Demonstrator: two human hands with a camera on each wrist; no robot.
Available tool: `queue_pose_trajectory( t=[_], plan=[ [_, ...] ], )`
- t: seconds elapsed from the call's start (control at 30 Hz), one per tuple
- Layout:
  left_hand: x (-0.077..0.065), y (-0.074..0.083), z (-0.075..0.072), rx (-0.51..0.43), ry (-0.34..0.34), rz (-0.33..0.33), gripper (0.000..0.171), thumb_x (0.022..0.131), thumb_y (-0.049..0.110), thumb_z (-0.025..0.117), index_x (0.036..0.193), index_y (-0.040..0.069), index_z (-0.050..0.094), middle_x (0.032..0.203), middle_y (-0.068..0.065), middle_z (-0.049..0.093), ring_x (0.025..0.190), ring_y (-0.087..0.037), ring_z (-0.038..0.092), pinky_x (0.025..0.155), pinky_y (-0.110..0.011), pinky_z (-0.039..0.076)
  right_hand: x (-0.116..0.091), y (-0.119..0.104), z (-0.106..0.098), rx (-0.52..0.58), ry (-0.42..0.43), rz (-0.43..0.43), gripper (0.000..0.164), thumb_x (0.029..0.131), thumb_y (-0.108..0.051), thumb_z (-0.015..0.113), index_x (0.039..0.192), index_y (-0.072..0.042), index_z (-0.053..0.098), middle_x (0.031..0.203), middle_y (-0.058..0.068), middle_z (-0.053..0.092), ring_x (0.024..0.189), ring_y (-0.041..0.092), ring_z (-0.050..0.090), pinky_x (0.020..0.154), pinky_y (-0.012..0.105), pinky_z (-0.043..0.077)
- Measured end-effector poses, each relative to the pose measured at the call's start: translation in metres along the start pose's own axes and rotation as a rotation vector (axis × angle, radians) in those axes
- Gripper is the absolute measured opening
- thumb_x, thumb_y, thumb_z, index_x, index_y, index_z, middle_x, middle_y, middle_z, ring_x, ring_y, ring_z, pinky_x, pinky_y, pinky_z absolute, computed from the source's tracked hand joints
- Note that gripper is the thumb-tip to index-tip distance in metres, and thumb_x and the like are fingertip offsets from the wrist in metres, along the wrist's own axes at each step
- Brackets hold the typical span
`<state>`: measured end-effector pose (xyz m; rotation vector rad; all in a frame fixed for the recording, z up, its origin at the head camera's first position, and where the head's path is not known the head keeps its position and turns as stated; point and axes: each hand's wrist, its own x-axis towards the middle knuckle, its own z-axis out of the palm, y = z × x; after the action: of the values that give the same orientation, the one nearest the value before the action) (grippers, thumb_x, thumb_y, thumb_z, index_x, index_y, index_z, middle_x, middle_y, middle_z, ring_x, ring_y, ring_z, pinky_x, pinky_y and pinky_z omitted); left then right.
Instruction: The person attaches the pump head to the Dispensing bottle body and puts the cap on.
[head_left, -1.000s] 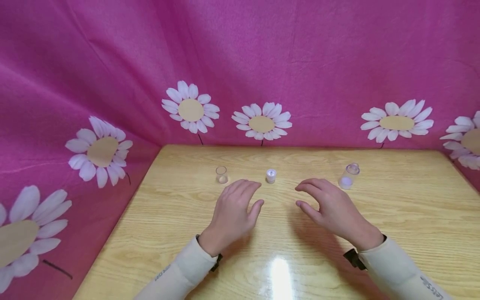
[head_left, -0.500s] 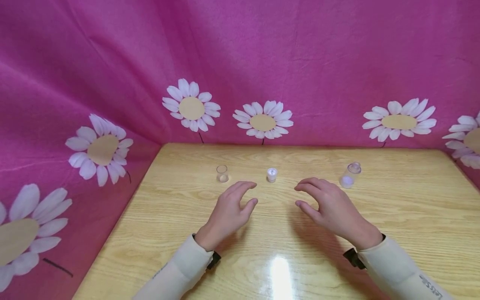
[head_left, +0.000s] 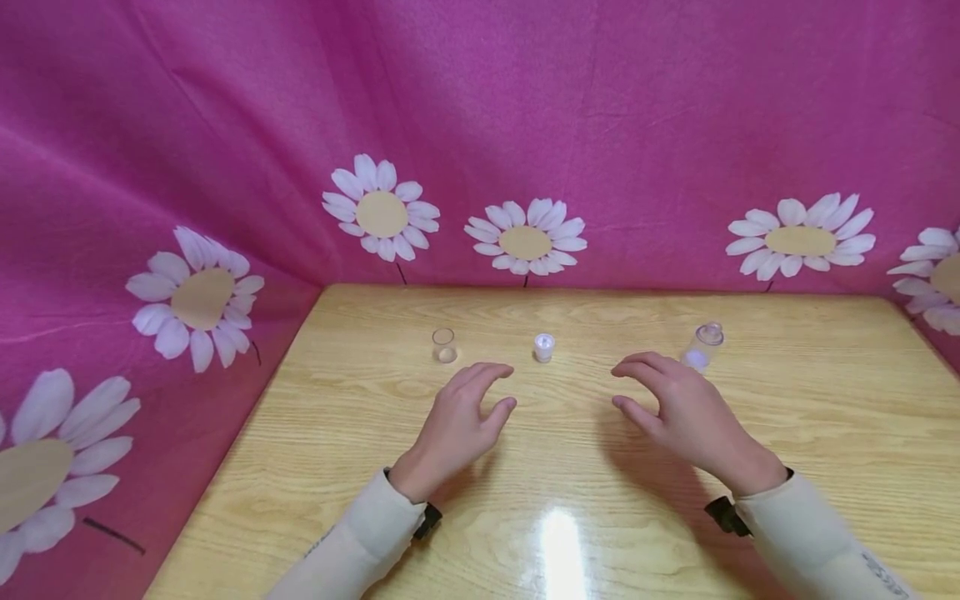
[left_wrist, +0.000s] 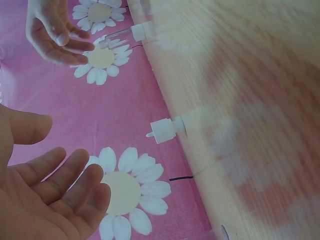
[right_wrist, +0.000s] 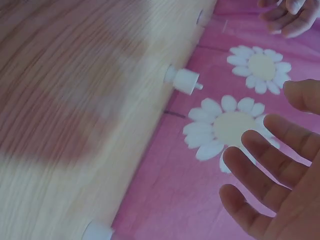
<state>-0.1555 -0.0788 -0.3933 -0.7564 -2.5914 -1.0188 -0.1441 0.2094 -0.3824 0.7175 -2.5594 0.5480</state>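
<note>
My left hand (head_left: 452, 425) hovers over the wooden table with fingers relaxed and nothing in it. A small clear cap-like cup (head_left: 444, 346) stands just beyond its knuckles. Between the two hands and farther back sits a small white piece (head_left: 543, 347); in the left wrist view this white piece (left_wrist: 164, 131) shows a thin nozzle like that of a spray or pump top. My right hand (head_left: 693, 412) also hovers with loosely bent fingers, holding nothing. Behind it stands a clear, purple-tinted bottle (head_left: 708, 337) with a white base, its bottom edge overlapped by the hand.
The light wood table (head_left: 360, 325) ends at a pink cloth (head_left: 637, 125) printed with white daisies, hung behind and on the left. A bright light reflection lies on the table's near part.
The left hand has drawn slightly left and turned, then stayed still. The right hand has shifted a little to the right, nearer the bottle. The three objects stay in place.
</note>
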Motion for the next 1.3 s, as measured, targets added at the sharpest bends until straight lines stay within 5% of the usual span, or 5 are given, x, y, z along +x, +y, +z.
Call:
queue_pose_trajectory(
  t=[0.47,0.67,0.9,1.3],
  plan=[
    [0.002,0.002,0.003,0.011,-0.013,-0.014,0.035,0.093,0.018,0.068,0.126,0.009,0.065,0.126,-0.005,0.068,0.119,-0.022,0.062,0.102,-0.039,0.05,-0.013,0.024,-0.011,-0.006,-0.05,0.122,0.031,0.085,-0.017,0.076,0.114,-0.007,0.068,0.115,0.013,0.069,0.106,0.035,0.066,0.085,0.055,0.053],
    [0.002,0.003,0.003,0.024,-0.005,0.002,0.034,0.092,0.018,0.068,0.125,0.008,0.065,0.124,-0.005,0.069,0.117,-0.022,0.063,0.1,-0.039,0.051,-0.014,0.04,-0.023,-0.027,-0.015,0.176,0.034,0.084,-0.016,0.077,0.115,-0.006,0.067,0.115,0.014,0.069,0.102,0.037,0.067,0.081,0.056,0.052],
    [0.001,0.002,0.004,0.006,-0.014,-0.019,0.036,0.092,0.018,0.068,0.126,0.007,0.065,0.125,-0.006,0.068,0.119,-0.024,0.063,0.101,-0.041,0.051,-0.016,0.06,-0.033,-0.015,0.017,0.225,0.03,0.086,-0.016,0.075,0.112,-0.003,0.067,0.119,0.019,0.066,0.117,0.043,0.06,0.088,0.061,0.048],
    [-0.001,0.001,0.001,0.006,-0.039,-0.067,0.038,0.093,0.021,0.067,0.129,0.009,0.062,0.127,-0.005,0.067,0.119,-0.023,0.061,0.101,-0.041,0.05,-0.019,0.089,-0.033,-0.019,0.099,0.291,0.038,0.079,-0.006,0.078,0.114,0.001,0.065,0.11,0.022,0.062,0.096,0.037,0.059,0.073,0.049,0.044]
  ],
)
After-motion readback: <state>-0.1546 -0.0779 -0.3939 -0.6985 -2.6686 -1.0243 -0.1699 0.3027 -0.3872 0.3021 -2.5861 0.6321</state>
